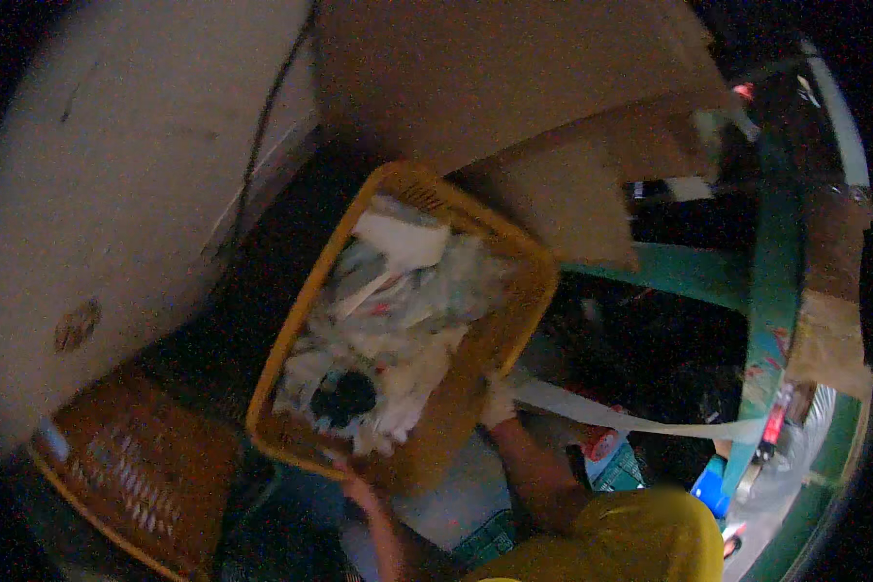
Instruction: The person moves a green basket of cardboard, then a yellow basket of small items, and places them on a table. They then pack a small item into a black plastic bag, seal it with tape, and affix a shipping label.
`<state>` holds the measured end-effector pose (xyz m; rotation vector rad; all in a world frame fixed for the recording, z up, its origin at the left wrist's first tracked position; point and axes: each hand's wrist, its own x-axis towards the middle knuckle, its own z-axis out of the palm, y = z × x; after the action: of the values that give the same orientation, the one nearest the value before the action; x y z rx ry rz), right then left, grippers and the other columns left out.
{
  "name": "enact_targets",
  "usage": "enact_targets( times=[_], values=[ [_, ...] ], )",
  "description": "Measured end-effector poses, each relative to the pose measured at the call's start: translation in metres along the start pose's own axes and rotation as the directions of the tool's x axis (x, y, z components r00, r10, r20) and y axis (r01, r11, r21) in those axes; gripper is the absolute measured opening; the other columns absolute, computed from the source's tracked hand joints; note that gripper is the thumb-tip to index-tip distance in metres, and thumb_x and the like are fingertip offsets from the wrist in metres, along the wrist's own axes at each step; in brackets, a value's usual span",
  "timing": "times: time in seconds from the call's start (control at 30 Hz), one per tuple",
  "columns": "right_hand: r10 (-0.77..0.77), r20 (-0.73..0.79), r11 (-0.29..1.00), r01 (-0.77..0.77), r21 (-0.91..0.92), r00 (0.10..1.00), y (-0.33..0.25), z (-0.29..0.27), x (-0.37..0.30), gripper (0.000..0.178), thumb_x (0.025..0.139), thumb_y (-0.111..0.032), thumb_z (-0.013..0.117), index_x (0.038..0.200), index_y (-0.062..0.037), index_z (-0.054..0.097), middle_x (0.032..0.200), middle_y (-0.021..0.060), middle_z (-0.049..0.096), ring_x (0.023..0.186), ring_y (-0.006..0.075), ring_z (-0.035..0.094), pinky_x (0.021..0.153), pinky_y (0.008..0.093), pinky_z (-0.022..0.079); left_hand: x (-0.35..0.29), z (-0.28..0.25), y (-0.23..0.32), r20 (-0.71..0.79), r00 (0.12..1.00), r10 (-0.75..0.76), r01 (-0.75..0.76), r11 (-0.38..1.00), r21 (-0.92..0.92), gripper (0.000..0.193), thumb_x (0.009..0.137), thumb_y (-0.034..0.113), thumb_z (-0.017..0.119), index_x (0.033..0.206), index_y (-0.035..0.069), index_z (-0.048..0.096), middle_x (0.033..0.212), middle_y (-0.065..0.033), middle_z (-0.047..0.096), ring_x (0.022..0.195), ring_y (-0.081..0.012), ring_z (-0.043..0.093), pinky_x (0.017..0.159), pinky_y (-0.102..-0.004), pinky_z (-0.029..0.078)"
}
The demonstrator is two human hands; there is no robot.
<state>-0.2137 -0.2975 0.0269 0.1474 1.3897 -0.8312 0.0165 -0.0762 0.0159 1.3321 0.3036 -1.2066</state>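
Note:
A yellow-orange plastic basket [306, 320] sits tilted in front of me, filled with crumpled white and pale scraps [398, 320] that look like plastic and paper. Among them lies a dark round thing [344, 399], too blurred to name. My left hand [351, 477] is closed at the basket's near rim, its fingers partly hidden. On the basket's right side my right hand [498, 400] grips the rim; it looks pale, perhaps gloved. A white strip [630, 419] stretches rightward from close by that hand; whether they touch is unclear.
A second, orange-brown basket [145, 475] stands at lower left beside a pale wall [136, 175]. Large cardboard sheets [514, 78] lean behind the held basket. To the right is a green frame [771, 242], with dark bags [679, 364] and a blue object [711, 488] near it.

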Motion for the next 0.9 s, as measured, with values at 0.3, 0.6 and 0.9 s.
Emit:
enact_targets(
  times=[0.3, 0.6, 0.9],
  values=[
    [-0.278, 0.318, -0.261, 0.247, -0.933, 0.906, 0.093, 0.07, 0.01, 0.03, 0.085, -0.02, 0.057, 0.112, -0.005, 0.057, 0.105, 0.0104, 0.06, 0.096, 0.0227, 0.058, 0.086, 0.0356, 0.048, 0.081, -0.008, 0.144, -0.211, 0.977, -0.046, 0.144, 0.868, 0.476, 0.04, 0.093, 0.035, 0.052, 0.109, -0.001, 0.059, 0.097, -0.0145, 0.064, 0.084, -0.0252, 0.061, 0.077, -0.0426, 0.051],
    [-0.377, 0.284, 0.355, 0.421, -0.835, 0.882, 0.043, 0.006, 0.014, 0.052, 0.094, -0.037, 0.045, 0.137, -0.0094, 0.038, 0.125, 0.0102, 0.052, 0.113, 0.0273, 0.05, 0.095, 0.0403, 0.042, -0.022, 0.002, 0.036, -0.346, 0.866, -0.36, 0.32, 0.932, -0.168, 0.035, 0.088, 0.032, 0.058, 0.109, 0.004, 0.056, 0.105, -0.011, 0.06, 0.087, -0.0234, 0.058, 0.076, -0.0373, 0.049],
    [-0.505, 0.365, 0.481, 0.606, -0.634, 0.782, -0.019, 0.002, 0.08, 0.057, 0.094, -0.046, 0.039, 0.14, -0.0128, 0.032, 0.137, 0.0098, 0.04, 0.124, 0.0288, 0.039, 0.105, 0.0482, 0.031, -0.017, 0.09, -0.019, -0.392, 0.61, -0.689, 0.271, 0.646, -0.714, 0.054, 0.086, 0.039, 0.054, 0.128, 0.007, 0.042, 0.129, -0.0116, 0.048, 0.118, -0.0345, 0.046, 0.096, -0.0506, 0.039]
  ],
)
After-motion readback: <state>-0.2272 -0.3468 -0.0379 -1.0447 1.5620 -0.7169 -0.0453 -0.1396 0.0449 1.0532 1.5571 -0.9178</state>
